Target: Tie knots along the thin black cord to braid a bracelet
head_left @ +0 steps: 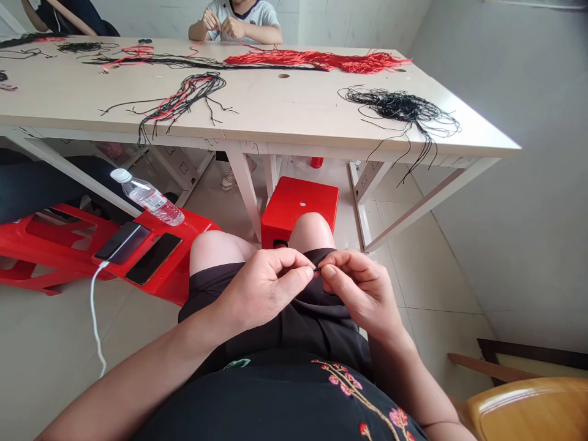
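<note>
My left hand (266, 294) and my right hand (362, 294) meet above my lap, and their thumbs and forefingers pinch a short black cord (317, 269) between them. Most of the cord is hidden by my fingers. Dark shorts (275, 318) lie directly beneath my hands. Beyond my knees, a pale wooden table (275, 104) holds a long red cord bundle (316, 60), a tangled black cord bundle (404, 107), and a mixed black and red bundle (184, 101). All of these lie well out of reach of my hands.
A co-worker's hands (225, 26) hold red cord across the table. To my left, a red plastic stool (124, 251) carries a water bottle (149, 197) and phones, with a white cable (95, 312) hanging down. Another red stool (298, 208) stands under the table.
</note>
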Motion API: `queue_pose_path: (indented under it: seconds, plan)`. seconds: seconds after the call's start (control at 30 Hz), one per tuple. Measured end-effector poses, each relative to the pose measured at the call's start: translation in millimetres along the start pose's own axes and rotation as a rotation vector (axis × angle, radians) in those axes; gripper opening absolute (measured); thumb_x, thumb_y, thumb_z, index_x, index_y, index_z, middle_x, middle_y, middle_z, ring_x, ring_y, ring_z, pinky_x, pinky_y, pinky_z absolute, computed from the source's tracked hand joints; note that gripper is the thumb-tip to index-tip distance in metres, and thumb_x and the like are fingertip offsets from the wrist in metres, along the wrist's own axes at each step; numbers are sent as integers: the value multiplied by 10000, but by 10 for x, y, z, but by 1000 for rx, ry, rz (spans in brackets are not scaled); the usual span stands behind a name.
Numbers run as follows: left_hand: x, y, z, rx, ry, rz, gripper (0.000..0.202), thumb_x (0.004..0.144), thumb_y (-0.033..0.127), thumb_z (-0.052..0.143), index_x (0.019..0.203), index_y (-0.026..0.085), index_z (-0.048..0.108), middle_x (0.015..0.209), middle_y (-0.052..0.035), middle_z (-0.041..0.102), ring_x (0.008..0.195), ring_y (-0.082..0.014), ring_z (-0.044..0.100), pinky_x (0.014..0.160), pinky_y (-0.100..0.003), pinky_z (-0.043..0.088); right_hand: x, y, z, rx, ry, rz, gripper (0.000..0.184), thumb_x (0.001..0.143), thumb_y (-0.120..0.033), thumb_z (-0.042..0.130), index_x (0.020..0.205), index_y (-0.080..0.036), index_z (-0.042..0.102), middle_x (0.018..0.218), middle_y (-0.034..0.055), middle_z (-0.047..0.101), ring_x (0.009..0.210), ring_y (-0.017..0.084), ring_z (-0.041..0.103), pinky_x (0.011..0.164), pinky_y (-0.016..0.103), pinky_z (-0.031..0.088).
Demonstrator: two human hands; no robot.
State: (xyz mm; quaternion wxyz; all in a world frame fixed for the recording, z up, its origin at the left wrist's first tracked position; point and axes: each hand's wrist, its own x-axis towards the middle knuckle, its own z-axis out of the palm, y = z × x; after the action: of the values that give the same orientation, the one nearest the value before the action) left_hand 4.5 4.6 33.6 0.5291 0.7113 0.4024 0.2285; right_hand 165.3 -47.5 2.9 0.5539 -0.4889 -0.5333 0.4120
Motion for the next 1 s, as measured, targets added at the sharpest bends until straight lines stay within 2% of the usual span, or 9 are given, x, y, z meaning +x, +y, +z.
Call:
queue_pose_path:
  seconds: [0.13, 0.23, 0.37, 0.53, 0.63, 0.73, 0.8, 0.93, 1.0]
  plan:
    - [26, -27, 21, -86, 13, -7, 194, 814, 264, 516, 684, 156, 611, 613, 18, 547, 560, -79, 446, 507, -199, 363, -6, -9, 10, -25, -6, -21, 119, 847, -253, 565, 764, -175, 598, 591, -18, 580, 488, 67, 473, 441, 180, 398]
    - [36, -44, 43, -199, -9, -30, 239, 808, 339, 526, 667, 158, 593, 529, 37, 453, 492, -68, 354, 453, -205, 292, -14, -12, 14, -33, -14, -25, 135, 855, -261, 557, 760, -174, 597, 615, -11, 594, 479, 63, 451, 430, 183, 381]
    - [31, -25, 62, -307, -32, -49, 262, 794, 373, 536, 639, 164, 571, 483, 59, 381, 429, -52, 252, 407, -207, 230, -21, -1, 19, 13, -42, -17, 108, 858, -251, 560, 800, -176, 611, 611, -10, 602, 502, 71, 498, 465, 184, 424]
    - [26, -7, 49, -325, -59, -91, 295, 815, 391, 509, 642, 160, 571, 512, 40, 451, 439, -57, 315, 425, -204, 271, -21, 0, 40, 89, -52, -34, 69, 831, -228, 582, 798, -173, 607, 615, -5, 623, 547, 95, 573, 513, 196, 481]
    - [19, -13, 20, -204, -54, -68, 293, 831, 381, 497, 671, 154, 590, 568, 25, 510, 502, -71, 400, 479, -204, 331, -25, 5, 40, 59, -54, 0, 109, 850, -236, 555, 774, -172, 602, 595, -17, 599, 524, 79, 539, 487, 176, 448]
    - [-7, 1, -2, -41, -1, -49, 258, 844, 337, 496, 692, 154, 597, 645, 12, 565, 615, -94, 485, 565, -207, 394, -27, 25, 23, 40, -56, 32, 139, 867, -261, 540, 776, -172, 596, 580, -27, 562, 513, 68, 499, 476, 171, 415]
    - [-32, 22, -5, -9, 30, -52, 194, 838, 296, 505, 745, 160, 610, 681, 13, 589, 650, -98, 512, 591, -202, 417, -25, 41, 12, 60, -73, 54, 158, 876, -285, 534, 776, -175, 589, 575, -32, 546, 508, 65, 482, 468, 170, 399]
    - [-56, 52, 6, -11, 62, -29, 138, 808, 275, 552, 764, 163, 619, 636, 32, 564, 574, -75, 479, 515, -171, 401, -24, 70, 23, 113, -119, 64, 152, 882, -286, 529, 782, -181, 576, 586, -31, 567, 510, 66, 509, 473, 172, 422]
    - [-45, 60, 13, -6, 84, -20, 145, 803, 268, 560, 722, 158, 610, 610, 40, 545, 540, -62, 452, 481, -156, 381, -35, 89, 45, 108, -68, 0, 63, 857, -247, 564, 845, -187, 579, 645, -17, 610, 563, 82, 567, 516, 186, 469]
